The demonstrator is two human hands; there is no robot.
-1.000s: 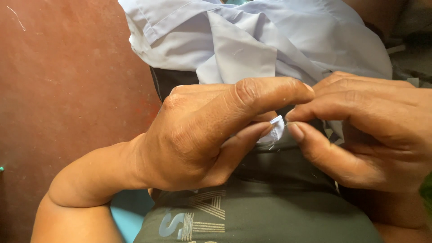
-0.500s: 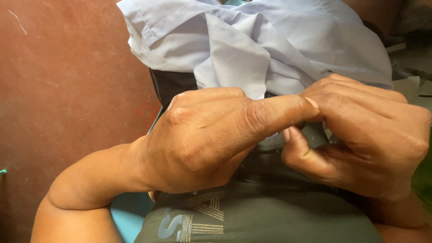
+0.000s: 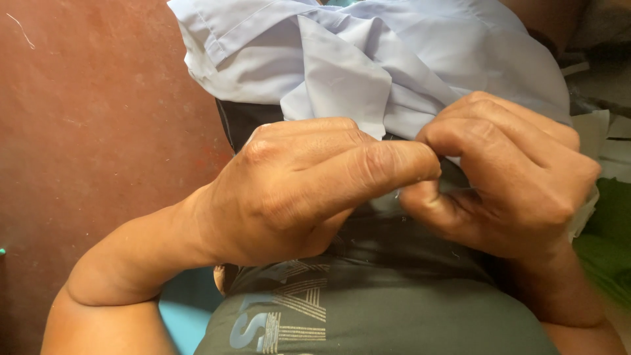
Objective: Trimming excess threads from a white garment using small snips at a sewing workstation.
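I see both hands close up, brought together over the lap. My left hand (image 3: 296,197) is curled almost shut, its forefinger stretched out to the right with the tip pressed against the right hand. My right hand (image 3: 513,177) is bunched into a loose fist, knuckles up, thumb tucked underneath toward the left forefinger. Between the two fingertips a small bit of pale blue cloth (image 3: 394,79) is pinched; I can make out a sliver of it just below where the fingers meet, but the exact grip is hidden by the knuckles, so I cannot tell how much of the fabric each hand has. No needle or thread shows clearly.

The cloth itself is a light blue garment with folded seams and a flat, stitched flap hanging down in the middle. It lies heaped across the top of the view, beyond the hands, and its lower edge runs down into the pinch. It also wraps round behind the right hand.

Under the hands I see a dark grey shirt (image 3: 394,309) with pale printed lettering near the bottom. To the left is a reddish-brown floor (image 3: 85,131), and a patch of turquoise (image 3: 184,315) shows beneath the left forearm. At the right edge there is something green (image 3: 611,243), blurred.
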